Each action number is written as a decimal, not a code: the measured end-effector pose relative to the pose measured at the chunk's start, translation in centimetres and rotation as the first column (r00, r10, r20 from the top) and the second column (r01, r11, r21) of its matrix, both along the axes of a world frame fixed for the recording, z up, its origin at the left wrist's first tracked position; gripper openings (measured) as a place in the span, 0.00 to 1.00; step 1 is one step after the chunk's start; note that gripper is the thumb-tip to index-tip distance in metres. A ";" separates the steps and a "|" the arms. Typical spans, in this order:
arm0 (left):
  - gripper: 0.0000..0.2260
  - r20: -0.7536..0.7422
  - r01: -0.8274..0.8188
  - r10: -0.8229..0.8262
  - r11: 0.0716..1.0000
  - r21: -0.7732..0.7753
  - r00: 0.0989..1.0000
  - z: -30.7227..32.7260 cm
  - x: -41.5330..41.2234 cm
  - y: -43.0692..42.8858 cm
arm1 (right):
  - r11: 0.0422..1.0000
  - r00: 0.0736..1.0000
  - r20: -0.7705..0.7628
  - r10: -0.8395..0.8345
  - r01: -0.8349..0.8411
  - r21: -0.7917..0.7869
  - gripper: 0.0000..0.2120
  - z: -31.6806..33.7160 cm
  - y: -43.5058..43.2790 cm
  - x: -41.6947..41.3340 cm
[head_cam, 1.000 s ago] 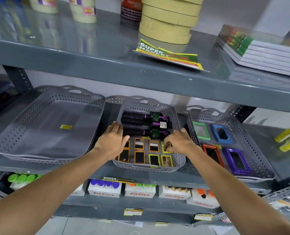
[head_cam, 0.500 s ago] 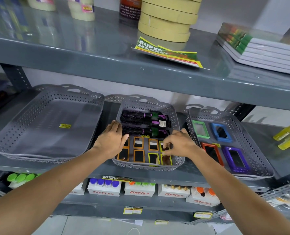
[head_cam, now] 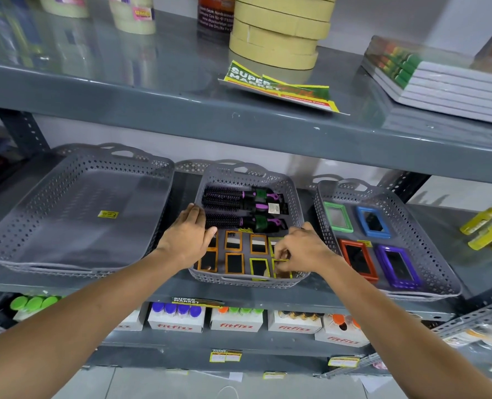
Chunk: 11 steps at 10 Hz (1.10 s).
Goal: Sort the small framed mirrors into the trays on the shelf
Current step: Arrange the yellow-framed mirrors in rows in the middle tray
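Observation:
The middle grey tray holds several small mirrors with orange frames and yellow frames in its near half. My left hand lies flat over the tray's left side, covering an orange mirror. My right hand is at the tray's near right corner, fingertips pinched on a small yellow-framed mirror. The right tray holds larger mirrors: green, blue, red and purple. The big left tray holds only a yellow sticker.
Three round hairbrushes fill the far half of the middle tray. The shelf above carries tape rolls, a flyer and stacked books. Yellow bottles lie at the right. Boxed bottles sit on the shelf below.
My right hand has slid from the upper yellow mirror toward the near right corner and closed its fingertips on a yellow-framed mirror there. The left hand has barely moved.

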<state>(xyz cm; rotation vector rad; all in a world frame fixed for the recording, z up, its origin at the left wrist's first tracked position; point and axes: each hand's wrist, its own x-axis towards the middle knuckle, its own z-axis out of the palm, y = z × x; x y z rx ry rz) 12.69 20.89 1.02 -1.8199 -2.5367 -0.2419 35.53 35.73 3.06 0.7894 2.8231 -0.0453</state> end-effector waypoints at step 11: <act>0.29 -0.031 0.035 -0.036 0.998 -0.043 0.999 -0.8 -0.5 0.6 | 0.972 0.986 0.020 -0.164 0.158 0.172 0.13 -1.6 1.4 -0.9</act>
